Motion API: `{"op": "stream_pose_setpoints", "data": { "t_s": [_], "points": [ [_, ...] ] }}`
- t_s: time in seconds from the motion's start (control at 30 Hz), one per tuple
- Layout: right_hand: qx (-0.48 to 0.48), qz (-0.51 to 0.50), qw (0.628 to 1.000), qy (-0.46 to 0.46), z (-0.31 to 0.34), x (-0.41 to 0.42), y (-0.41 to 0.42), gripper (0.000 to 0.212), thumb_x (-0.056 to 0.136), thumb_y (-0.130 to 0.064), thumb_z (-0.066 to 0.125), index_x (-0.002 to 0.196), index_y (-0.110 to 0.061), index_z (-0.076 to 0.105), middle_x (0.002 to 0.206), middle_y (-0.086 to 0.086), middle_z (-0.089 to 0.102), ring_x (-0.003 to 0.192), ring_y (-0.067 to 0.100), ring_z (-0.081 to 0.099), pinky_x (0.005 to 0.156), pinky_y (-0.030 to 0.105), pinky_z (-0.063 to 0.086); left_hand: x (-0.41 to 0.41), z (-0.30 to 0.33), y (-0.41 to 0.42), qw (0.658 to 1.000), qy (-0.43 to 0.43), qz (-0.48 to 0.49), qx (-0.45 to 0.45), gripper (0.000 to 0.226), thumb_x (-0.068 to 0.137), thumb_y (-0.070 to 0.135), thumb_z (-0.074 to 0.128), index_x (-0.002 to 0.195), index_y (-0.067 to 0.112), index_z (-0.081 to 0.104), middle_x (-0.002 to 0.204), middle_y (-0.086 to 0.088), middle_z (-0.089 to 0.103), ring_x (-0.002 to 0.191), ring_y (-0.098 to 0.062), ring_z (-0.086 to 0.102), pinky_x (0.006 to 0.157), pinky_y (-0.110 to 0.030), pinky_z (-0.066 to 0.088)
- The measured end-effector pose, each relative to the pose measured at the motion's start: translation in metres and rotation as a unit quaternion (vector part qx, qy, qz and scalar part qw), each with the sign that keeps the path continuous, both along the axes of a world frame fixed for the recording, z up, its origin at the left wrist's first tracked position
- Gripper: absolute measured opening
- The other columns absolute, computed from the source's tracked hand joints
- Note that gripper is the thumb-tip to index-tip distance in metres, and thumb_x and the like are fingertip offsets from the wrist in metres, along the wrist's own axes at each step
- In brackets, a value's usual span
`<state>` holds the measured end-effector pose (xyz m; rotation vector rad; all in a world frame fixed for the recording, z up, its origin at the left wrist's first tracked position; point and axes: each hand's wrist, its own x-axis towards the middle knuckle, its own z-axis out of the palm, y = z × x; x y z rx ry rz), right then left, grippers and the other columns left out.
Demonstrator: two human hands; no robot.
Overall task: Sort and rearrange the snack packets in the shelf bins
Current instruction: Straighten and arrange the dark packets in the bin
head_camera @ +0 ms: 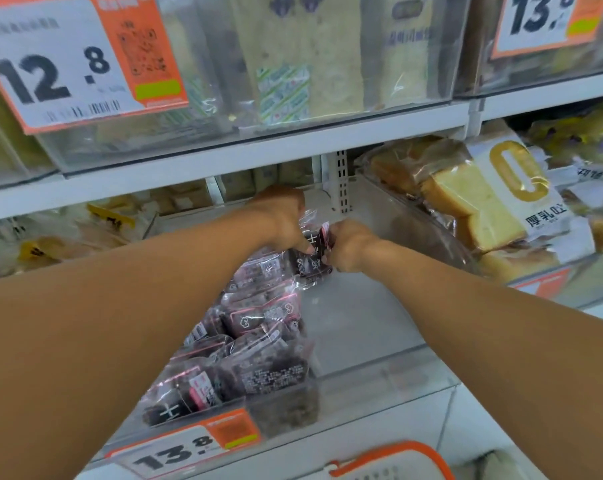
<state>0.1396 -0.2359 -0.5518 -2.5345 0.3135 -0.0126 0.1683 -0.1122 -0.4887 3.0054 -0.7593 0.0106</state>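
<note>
Nearest, a price tag point(189, 448) reading 13.8 hangs on the front wall of a clear bin point(379, 386). Dark packets point(258, 348) are stacked along the bin's left side, from its front-left corner back toward the rear; the right half shows bare floor. At the back of that row, both hands meet on one dark packet point(313, 251): the left hand point(282, 216) pinches it from above with curled fingers, and the right hand point(350, 245) grips its right edge, fingers closed. In the next bin right lie bread packs point(476, 202). Above, a shelf point(258, 150) carries more clear bins, one tagged 12.8 point(61, 60).
</note>
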Motion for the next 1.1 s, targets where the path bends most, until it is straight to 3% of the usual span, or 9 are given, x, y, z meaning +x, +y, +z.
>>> {"op": "stream_pose_setpoints", "data": {
  "t_s": [0.17, 0.3, 0.37, 0.53, 0.7, 0.83, 0.93, 1.1],
  "points": [
    [0.14, -0.003, 0.99, 0.001, -0.002, -0.005, 0.004, 0.03, 0.09, -0.006, 0.07, 0.116, -0.006, 0.054, 0.117, 0.018, 0.064, 0.105, 0.033, 0.066, 0.089, 0.046, 0.059, 0.0, -0.003, -0.003, 1.0, -0.003, 0.011, 0.014, 0.069, 0.068, 0.037, 0.09, 0.124, 0.013, 0.058, 0.113, -0.004, 0.059, 0.096, -0.022, 0.055, 0.076, -0.029, 0.046],
    [0.198, -0.008, 0.98, 0.026, 0.004, -0.013, 0.004, 0.043, 0.095, -0.012, 0.067, 0.134, -0.007, 0.049, 0.126, 0.016, 0.057, 0.113, 0.032, 0.061, 0.091, 0.045, 0.058, 0.004, 0.001, -0.002, 0.999, 0.024, 0.03, -0.007, 0.068, 0.07, 0.038, 0.088, 0.126, 0.012, 0.06, 0.117, -0.005, 0.061, 0.09, -0.017, 0.059, 0.071, -0.025, 0.049],
    [0.193, -0.004, 0.981, 0.027, 0.003, -0.013, 0.004, 0.046, 0.098, -0.016, 0.064, 0.139, -0.006, 0.047, 0.128, 0.015, 0.055, 0.114, 0.031, 0.06, 0.093, 0.045, 0.058, 0.008, 0.001, 0.002, 0.998, 0.031, 0.044, -0.024, 0.061, 0.072, 0.04, 0.086, 0.12, 0.01, 0.063, 0.11, -0.005, 0.063, 0.081, -0.015, 0.062, 0.063, -0.023, 0.049],
    [0.153, 0.015, 0.988, 0.004, 0.001, -0.006, 0.002, 0.049, 0.095, -0.017, 0.068, 0.138, -0.008, 0.048, 0.119, 0.012, 0.06, 0.109, 0.033, 0.064, 0.094, 0.045, 0.057, 0.009, -0.003, 0.007, 0.998, 0.007, 0.061, -0.034, 0.061, 0.075, 0.046, 0.082, 0.12, 0.011, 0.06, 0.11, -0.006, 0.063, 0.094, -0.021, 0.06, 0.088, -0.033, 0.053],
    [0.042, 0.048, 0.998, 0.013, 0.0, -0.006, 0.001, 0.045, 0.078, -0.015, 0.086, 0.11, -0.016, 0.055, 0.118, 0.008, 0.068, 0.107, 0.028, 0.066, 0.091, 0.037, 0.056, 0.005, -0.006, 0.007, 0.997, 0.01, 0.034, -0.065, 0.073, 0.077, 0.036, 0.083, 0.135, 0.013, 0.044, 0.128, -0.007, 0.055, 0.111, -0.026, 0.055, 0.093, -0.037, 0.05],
    [0.002, 0.049, 0.999, 0.022, 0.0, -0.008, 0.0, 0.05, 0.08, -0.024, 0.084, 0.122, -0.012, 0.06, 0.12, 0.007, 0.066, 0.11, 0.027, 0.064, 0.094, 0.033, 0.052, 0.006, -0.005, 0.015, 0.998, 0.007, 0.043, -0.053, 0.065, 0.082, 0.042, 0.078, 0.133, 0.011, 0.051, 0.117, -0.005, 0.056, 0.102, -0.023, 0.055, 0.09, -0.034, 0.05],
    [0.012, 0.035, 0.999, 0.016, 0.002, -0.011, -0.001, 0.054, 0.079, -0.026, 0.085, 0.124, -0.01, 0.06, 0.12, 0.008, 0.067, 0.11, 0.026, 0.064, 0.094, 0.033, 0.052, 0.004, 0.0, 0.019, 0.996, 0.004, 0.038, -0.08, 0.068, 0.085, 0.044, 0.075, 0.14, 0.015, 0.048, 0.129, -0.005, 0.056, 0.099, -0.019, 0.054, 0.085, -0.028, 0.046],
    [0.02, 0.014, 0.999, 0.047, 0.009, -0.02, 0.0, 0.072, 0.082, -0.035, 0.082, 0.138, -0.006, 0.047, 0.135, 0.011, 0.058, 0.116, 0.029, 0.061, 0.096, 0.035, 0.053, -0.009, 0.002, 0.034, 0.993, 0.011, 0.02, -0.116, 0.067, 0.088, 0.045, 0.069, 0.146, 0.024, 0.043, 0.15, -0.002, 0.045, 0.13, -0.023, 0.048, 0.103, -0.029, 0.04]
  ]
}}
